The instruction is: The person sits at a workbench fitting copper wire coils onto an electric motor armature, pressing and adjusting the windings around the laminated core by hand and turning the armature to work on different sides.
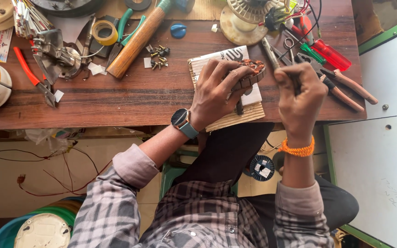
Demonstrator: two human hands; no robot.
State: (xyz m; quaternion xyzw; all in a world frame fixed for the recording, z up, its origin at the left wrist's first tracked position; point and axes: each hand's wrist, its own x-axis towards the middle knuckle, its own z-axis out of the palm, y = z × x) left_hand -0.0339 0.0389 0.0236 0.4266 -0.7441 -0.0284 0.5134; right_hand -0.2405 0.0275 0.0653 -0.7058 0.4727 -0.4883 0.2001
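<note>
On the worktop [129, 98]: 1 wooden-handled hammer [136, 41] at 11 o'clock, 1 roll of yellow tape [104, 32] beside it, 1 red-handled screwdriver [331, 55] at 2 o'clock, 1 blue cap [178, 30] at 12 o'clock, 1 cardboard pad [235, 117].

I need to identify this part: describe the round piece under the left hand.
The ring-shaped motor winding looks like a grey metal core wrapped with copper-coloured wire coils. It rests tilted on a piece of corrugated cardboard at the wooden bench's front edge. The left hand covers most of it, fingers gripping its rim; the right hand holds a thin tool beside it.
</note>
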